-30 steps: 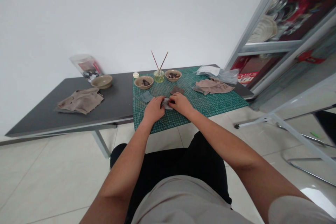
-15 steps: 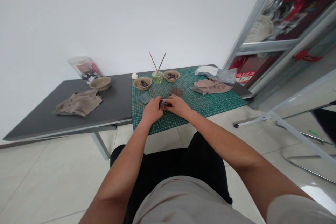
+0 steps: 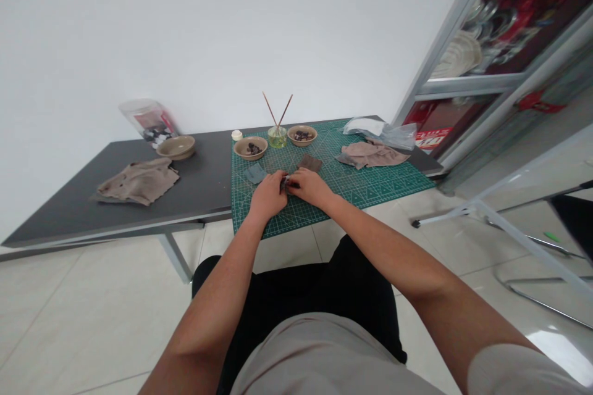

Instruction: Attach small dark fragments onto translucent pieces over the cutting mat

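Observation:
Over the front of the green cutting mat (image 3: 370, 182), my left hand (image 3: 269, 194) and my right hand (image 3: 313, 187) meet with fingertips close together. Both are closed on a small dark-and-grey piece (image 3: 285, 183), mostly covered by the fingers, so its kind does not show. Just beyond my left hand lies a blue-grey square (image 3: 254, 173), cloth or abrasive sheet. A brown square (image 3: 310, 163) of similar size lies past my right fingers. Farther back, two tan bowls, a left one (image 3: 241, 154) and a right one (image 3: 302, 141), hold small dark pieces.
Between the bowls stands a glass jar (image 3: 277, 137) of yellowish liquid with two thin sticks. A white-capped container (image 3: 236, 135) is beside it. Crumpled brown cloths lie right (image 3: 370, 155) and left (image 3: 139, 182), near another bowl (image 3: 176, 147). A plastic bag (image 3: 384, 129) lies back right.
My right fingers have moved slightly left, closer to my left fingers, and less of the small piece shows between them. The other things stay in place; the view has shifted slightly.

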`<action>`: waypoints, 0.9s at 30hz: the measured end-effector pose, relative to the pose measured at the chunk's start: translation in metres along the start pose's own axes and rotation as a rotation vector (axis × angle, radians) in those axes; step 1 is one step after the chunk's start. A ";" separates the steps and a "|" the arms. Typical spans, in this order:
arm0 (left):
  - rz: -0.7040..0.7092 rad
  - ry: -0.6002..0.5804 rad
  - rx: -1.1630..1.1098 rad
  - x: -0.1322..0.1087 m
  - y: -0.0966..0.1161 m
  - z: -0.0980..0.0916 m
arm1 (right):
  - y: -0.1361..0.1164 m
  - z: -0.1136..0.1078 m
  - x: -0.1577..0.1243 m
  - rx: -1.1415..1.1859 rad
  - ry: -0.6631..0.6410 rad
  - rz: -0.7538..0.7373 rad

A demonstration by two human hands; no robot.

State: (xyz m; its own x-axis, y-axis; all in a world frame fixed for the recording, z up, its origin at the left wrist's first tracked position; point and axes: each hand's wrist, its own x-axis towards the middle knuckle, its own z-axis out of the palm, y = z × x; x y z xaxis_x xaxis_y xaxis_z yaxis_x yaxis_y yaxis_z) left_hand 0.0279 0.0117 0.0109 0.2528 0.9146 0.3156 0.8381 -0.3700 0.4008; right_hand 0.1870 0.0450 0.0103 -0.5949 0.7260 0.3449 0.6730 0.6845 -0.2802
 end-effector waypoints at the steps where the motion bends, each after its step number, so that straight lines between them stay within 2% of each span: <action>1: 0.000 0.000 0.004 0.000 0.000 0.001 | 0.002 -0.001 0.000 -0.012 -0.001 0.001; 7: 0.029 0.013 0.036 0.001 -0.001 0.004 | 0.005 -0.006 -0.004 -0.110 0.035 0.117; 13: 0.000 0.011 0.008 -0.001 0.002 0.000 | -0.004 0.002 -0.001 -0.044 -0.004 0.001; 19: -0.014 0.007 -0.031 0.001 0.000 0.001 | 0.010 -0.004 -0.001 -0.099 0.037 0.136; 24: -0.027 0.042 -0.039 0.001 -0.002 0.005 | -0.005 -0.001 -0.006 -0.062 0.011 -0.001; 27: -0.025 0.043 -0.056 0.000 -0.002 0.005 | -0.005 0.003 0.000 -0.060 0.010 -0.009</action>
State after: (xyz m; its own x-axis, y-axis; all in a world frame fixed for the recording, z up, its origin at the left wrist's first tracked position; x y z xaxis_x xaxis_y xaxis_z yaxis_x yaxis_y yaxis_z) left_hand 0.0288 0.0137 0.0059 0.2105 0.9162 0.3411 0.8151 -0.3571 0.4562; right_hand 0.1820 0.0419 0.0089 -0.5970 0.7189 0.3559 0.6928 0.6858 -0.2231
